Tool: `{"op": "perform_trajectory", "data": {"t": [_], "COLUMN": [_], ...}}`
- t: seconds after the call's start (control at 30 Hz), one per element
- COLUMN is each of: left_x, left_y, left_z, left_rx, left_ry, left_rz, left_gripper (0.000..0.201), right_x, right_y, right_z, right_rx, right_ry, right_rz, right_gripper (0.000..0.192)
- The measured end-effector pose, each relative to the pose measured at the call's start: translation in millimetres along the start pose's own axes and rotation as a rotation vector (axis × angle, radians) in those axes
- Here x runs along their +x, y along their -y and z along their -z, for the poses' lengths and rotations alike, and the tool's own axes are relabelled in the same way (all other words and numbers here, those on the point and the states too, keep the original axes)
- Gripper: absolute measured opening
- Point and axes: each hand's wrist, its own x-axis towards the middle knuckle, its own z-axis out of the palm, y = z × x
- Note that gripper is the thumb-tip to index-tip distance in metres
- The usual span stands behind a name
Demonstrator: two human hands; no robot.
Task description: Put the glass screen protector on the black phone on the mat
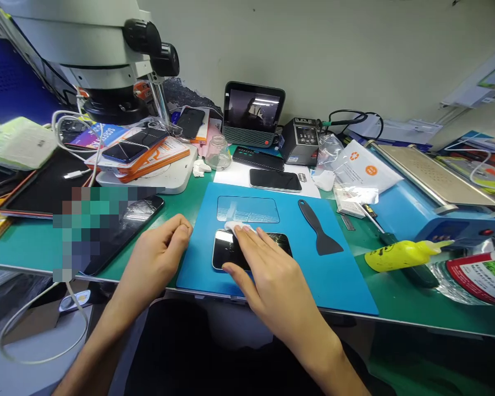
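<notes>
My right hand presses a folded white tissue under its fingertips onto the upper edge of a smartphone. The phone lies face up on the blue mat, its dark screen partly hidden by my fingers. Just left of the phone, my left hand is closed in a loose fist at the mat's edge, with nothing showing in it. A clear screen protector with a black border lies flat behind the phone. To the right rests a black plastic scraper.
Microscope overhangs the left side. Behind the mat lie another phone, a glass jar and a smart display. At right are a yellow squeeze bottle, a blue machine and a labelled plastic container.
</notes>
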Motion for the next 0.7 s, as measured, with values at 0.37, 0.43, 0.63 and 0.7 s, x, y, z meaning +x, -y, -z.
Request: {"op": "perform_trajectory", "data": {"t": [0.37, 0.43, 0.63, 0.7], "left_x": [5, 6, 4, 4], "left_y": [-6, -4, -2, -3], "left_z": [5.5, 4.1, 0.9, 1.2], "left_rx": [0.032, 0.061, -0.002, -0.016], "left_ry": [-0.007, -0.019, -0.089, -0.074], "left_rz": [-0.012, -0.026, -0.017, -0.006], "left_gripper": [0.034, 0.034, 0.036, 0.036], "right_x": [-15, -22, -14, -1], "right_y": [24, 30, 23, 18], "right_z": [12, 14, 5, -1], "right_rx": [0.039, 0.037, 0.034, 0.024], "right_ry": [0.099, 0.124, 0.129, 0.093], "right_rz": [0.13, 0.128, 0.15, 0.092], "right_gripper": [0.061, 0.065, 0.058, 0.055]}}
